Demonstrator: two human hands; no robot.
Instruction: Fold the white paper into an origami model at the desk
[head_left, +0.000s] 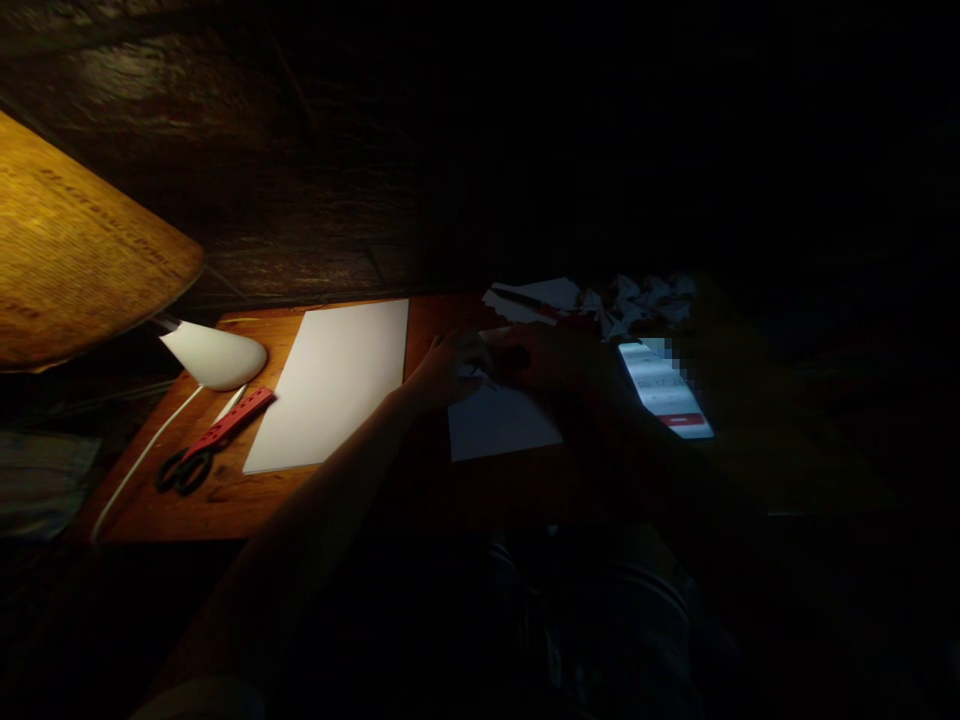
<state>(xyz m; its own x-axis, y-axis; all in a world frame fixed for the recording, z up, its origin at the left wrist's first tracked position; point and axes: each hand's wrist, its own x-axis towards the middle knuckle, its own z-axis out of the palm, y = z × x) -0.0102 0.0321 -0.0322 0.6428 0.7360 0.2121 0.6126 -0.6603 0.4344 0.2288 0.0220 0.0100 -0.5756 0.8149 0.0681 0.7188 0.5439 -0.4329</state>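
Observation:
In a dark room, my left hand [448,366] rests with curled fingers on the top edge of a small white sheet of paper [501,425] on a wooden table [225,500]. My right hand [551,360] lies in deep shadow just right of it, over the same sheet's top edge. Its fingers seem closed, perhaps around a thin dark thing I cannot make out. Both forearms reach in from below.
A larger white sheet [334,382] lies to the left. Further left are a red ruler [231,424], black-handled scissors [182,470] and a white lamp [216,355] with its cable. A lit phone [666,390] lies right; crumpled paper [637,298] behind.

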